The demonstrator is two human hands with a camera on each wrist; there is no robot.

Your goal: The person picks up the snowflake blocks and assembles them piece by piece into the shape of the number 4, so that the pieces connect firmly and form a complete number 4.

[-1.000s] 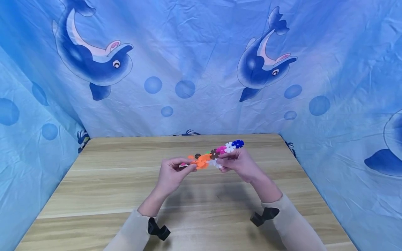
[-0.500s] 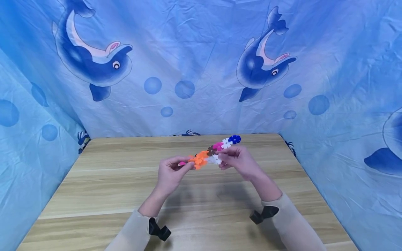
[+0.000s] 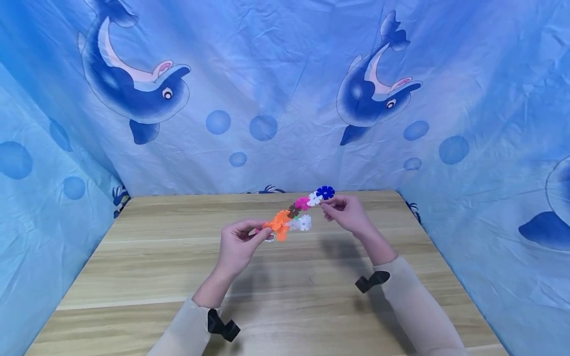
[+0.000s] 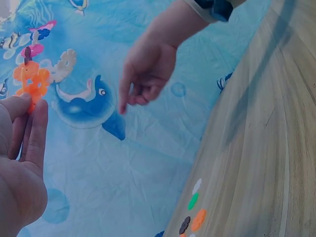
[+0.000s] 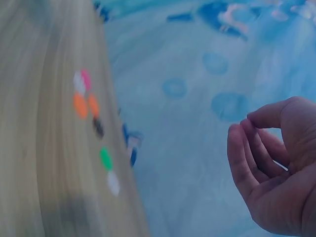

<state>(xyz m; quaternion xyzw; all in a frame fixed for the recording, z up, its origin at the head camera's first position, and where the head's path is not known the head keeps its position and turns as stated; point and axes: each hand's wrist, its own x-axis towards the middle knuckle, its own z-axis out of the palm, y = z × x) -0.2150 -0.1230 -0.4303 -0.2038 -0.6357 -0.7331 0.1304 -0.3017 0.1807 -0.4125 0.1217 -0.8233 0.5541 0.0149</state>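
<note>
My left hand (image 3: 235,244) pinches a joined string of plastic snowflake building discs by its orange discs (image 3: 281,222), held up over the table. From there a brown disc (image 3: 294,211), a pink disc (image 3: 303,203), a white disc (image 3: 314,199) and a dark blue disc (image 3: 325,192) run up to the right. A whitish branch (image 3: 305,223) sticks out beside the orange part. My right hand (image 3: 349,213) is just right of the blue end; in the right wrist view its bent fingers (image 5: 238,158) have nothing between them.
On the wooden table (image 3: 285,306), loose snowflake discs lie toward the far edge, among them a green disc (image 4: 193,201), an orange disc (image 4: 199,220) and a pink disc (image 5: 86,79). A blue dolphin-print curtain (image 3: 285,89) surrounds the table.
My right hand has let go of the white branch and moved right and slightly up, away from it. The disc string has shifted a little left and up with my left hand.
</note>
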